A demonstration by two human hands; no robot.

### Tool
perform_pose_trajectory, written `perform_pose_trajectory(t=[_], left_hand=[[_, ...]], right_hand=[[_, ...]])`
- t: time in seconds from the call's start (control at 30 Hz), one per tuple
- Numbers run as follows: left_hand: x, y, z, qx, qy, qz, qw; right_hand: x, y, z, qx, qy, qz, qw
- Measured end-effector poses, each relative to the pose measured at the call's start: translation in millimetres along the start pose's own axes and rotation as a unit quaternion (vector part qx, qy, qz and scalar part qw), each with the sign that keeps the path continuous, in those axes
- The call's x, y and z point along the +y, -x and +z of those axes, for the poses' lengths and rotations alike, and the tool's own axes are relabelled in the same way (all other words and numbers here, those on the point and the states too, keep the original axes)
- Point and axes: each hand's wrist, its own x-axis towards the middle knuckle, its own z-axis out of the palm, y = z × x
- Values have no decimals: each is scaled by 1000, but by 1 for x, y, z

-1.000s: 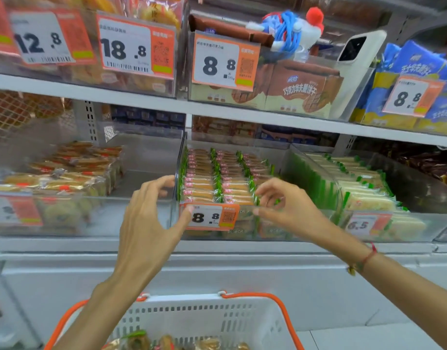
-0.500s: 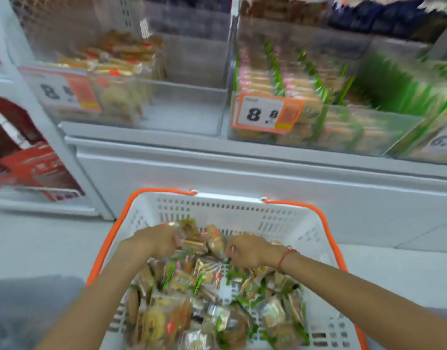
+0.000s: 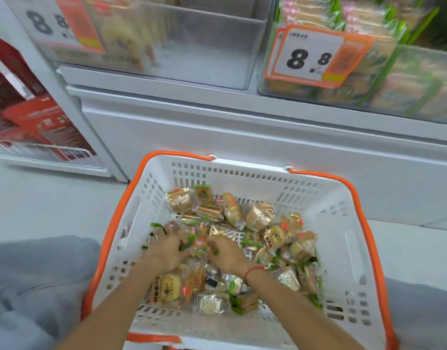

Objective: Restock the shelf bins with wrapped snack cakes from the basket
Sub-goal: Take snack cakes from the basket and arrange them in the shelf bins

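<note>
A white basket with orange handles sits on the floor below me, holding a loose pile of wrapped snack cakes in gold, clear and green wrappers. Both hands are down in the pile near its middle. My left hand has its fingers curled into green-edged wrappers. My right hand, with a red cord at the wrist, curls its fingers round a pink and green pack lying between the two hands. Above, a clear shelf bin is packed with green-wrapped cakes. The clear bin to its left holds cakes only at its left side.
An orange 8.8 price tag hangs on the full bin. The white shelf base stands right behind the basket. Red boxes fill a low rack at the left. Grey-clad knees flank the basket.
My hands left the shelf bin and dropped into the basket. Since half a second ago they have shifted toward me in the pile and closer together, and the view has tilted further down.
</note>
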Motion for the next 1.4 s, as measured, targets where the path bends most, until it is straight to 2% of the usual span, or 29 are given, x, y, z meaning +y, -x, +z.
perform_pose_trajectory(t=[0.07,0.17,0.27,0.4,0.53,0.73,0.83,0.9,1.0,1.07,1.13,1.2,1.3,1.4], left_hand=[[3,0,-1,-13,40,10,999],[17,-1,-11,-14,149,37,988],[44,4,-40,-35,302,55,951],[83,19,-84,-40,408,102,907],[115,32,-120,-21,458,143,877],[161,57,-160,35,588,177,788],[190,75,-188,89,563,231,788],[209,84,-205,140,544,288,776],[229,88,-233,285,479,350,753],[232,85,-251,400,399,351,747],[232,78,-267,466,331,344,745],[233,68,-277,479,276,323,768],[236,55,-282,451,251,284,808],[237,50,-283,413,285,282,818]], right_hand=[[8,2,-7,2,-32,-3,999],[15,4,-34,-51,-59,-12,997],[15,8,-77,-75,-63,-18,995],[0,31,-154,-99,-45,-56,993],[-22,67,-221,-62,-58,-79,993],[-51,120,-282,58,-160,-143,975],[-59,144,-302,165,-136,-201,956],[-61,157,-314,227,-124,-233,937],[-57,176,-343,312,-95,-251,911],[-50,185,-366,363,-78,-254,893],[-39,191,-390,399,-83,-244,880],[-24,189,-414,436,-50,-214,872],[-4,174,-445,485,60,-130,862],[5,152,-461,445,120,-84,883]])
